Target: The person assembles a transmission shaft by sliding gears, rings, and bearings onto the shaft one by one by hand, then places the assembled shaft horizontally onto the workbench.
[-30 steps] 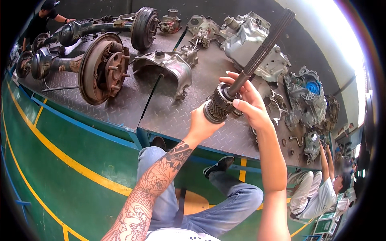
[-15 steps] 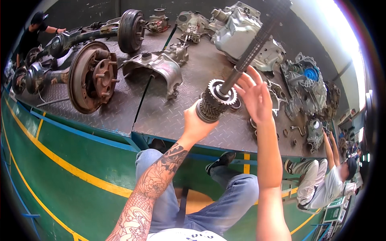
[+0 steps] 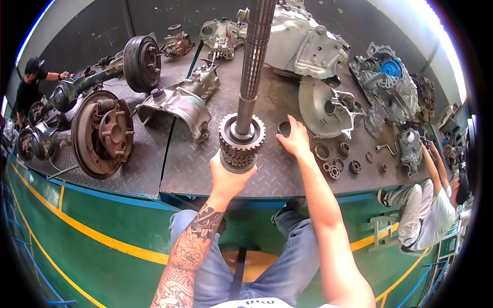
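We clench the long grey splined steel gear shaft (image 3: 250,77) at its toothed lower end in our left hand (image 3: 229,177), axis running straight up-away; right hand (image 3: 296,139), just right, grasps a small dark gear ring (image 3: 283,128).

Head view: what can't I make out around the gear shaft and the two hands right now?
- Gear shaft: its far end is cut off by the top edge.
- Left hand: the grip under the gear cluster is hidden by the gears themselves.
- Right hand: it covers part of a small dark ring; whether the fingers pinch it is unclear.
- Small gears and rings on the table: too small to tell their teeth.
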The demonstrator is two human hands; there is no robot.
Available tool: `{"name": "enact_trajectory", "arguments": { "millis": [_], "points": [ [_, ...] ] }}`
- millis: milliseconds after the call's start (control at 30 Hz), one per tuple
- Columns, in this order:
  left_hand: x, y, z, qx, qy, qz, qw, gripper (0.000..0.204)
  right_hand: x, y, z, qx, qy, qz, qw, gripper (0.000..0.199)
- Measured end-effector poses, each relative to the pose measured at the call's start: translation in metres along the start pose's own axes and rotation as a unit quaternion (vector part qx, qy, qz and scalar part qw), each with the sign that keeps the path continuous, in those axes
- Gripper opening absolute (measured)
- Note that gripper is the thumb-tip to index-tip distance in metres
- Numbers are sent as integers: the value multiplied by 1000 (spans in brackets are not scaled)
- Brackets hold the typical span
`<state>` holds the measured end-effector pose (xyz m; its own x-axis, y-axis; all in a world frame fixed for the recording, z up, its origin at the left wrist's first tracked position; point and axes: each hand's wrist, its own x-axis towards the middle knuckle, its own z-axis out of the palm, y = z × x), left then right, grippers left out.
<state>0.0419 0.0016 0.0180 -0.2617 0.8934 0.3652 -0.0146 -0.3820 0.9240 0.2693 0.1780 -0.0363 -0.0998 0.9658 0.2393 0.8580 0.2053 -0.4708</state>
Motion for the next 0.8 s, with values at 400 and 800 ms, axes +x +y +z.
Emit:
{"name": "enact_trajectory", "arguments": {
  "millis": [400,800],
  "points": [
    [3,-2,-3,37,18,17,999,47,-12,-79,-116,685,-19,-18,728,56],
    [3,1,-2,23,40,57,997,47,-5,-218,-266,838,-81,-149,519,76]
  ]
}}
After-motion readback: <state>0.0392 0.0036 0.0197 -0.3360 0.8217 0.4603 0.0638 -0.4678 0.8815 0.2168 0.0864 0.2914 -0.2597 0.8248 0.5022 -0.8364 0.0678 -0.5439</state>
